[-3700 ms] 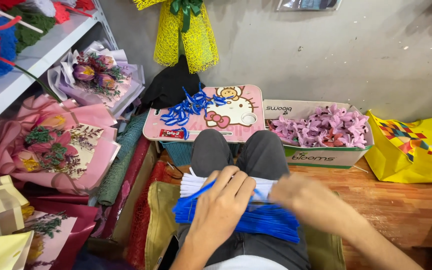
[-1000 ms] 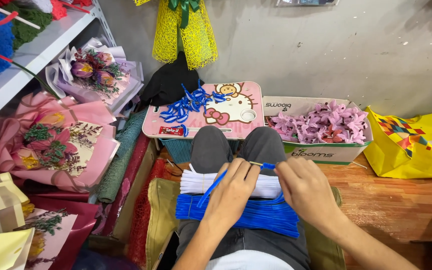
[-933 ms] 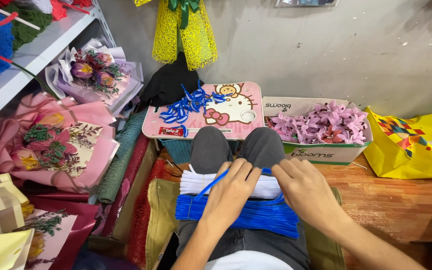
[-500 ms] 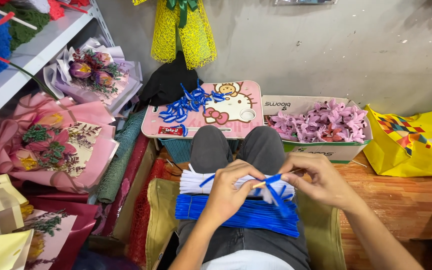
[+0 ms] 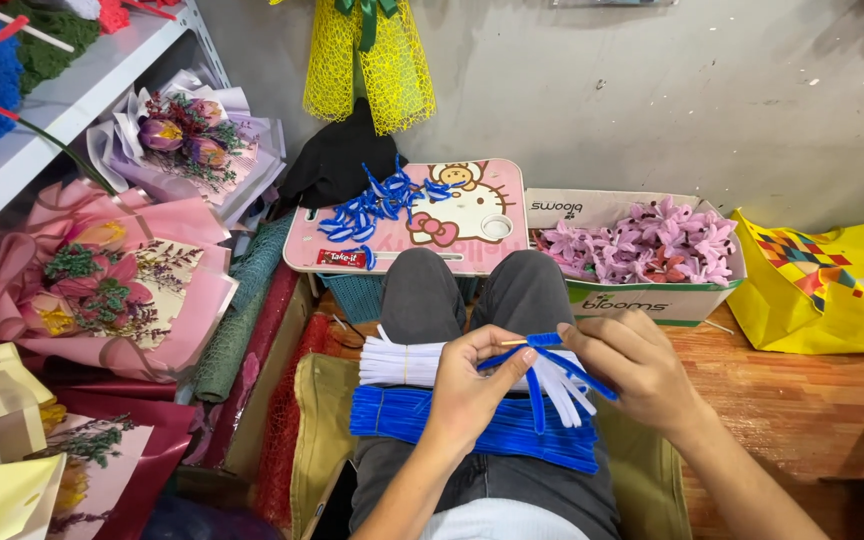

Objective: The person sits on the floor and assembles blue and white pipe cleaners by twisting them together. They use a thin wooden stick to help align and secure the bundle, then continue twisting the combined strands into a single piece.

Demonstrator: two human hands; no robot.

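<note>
Wrapping looks to be the step in hand: the left hand (image 5: 472, 385) pinches a thin wooden stick (image 5: 514, 342) while the right hand (image 5: 637, 365) holds a fuzzy blue pipe cleaner (image 5: 552, 355) looped at the stick's tip, above the lap. A next turn probably calls for steady tension at that tip. Bundles of white stems (image 5: 402, 362) and blue stems (image 5: 432, 415) lie across the thighs beneath. Beyond the knees, bent blue pieces (image 5: 377, 200) sit on the pink lap table (image 5: 402, 245), beside a box of lilac flowers (image 5: 652, 240).

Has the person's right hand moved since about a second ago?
Yes. The right hand has lifted slightly and shifted right, away from the white stems on the lap, holding a bent blue pipe cleaner.
</note>
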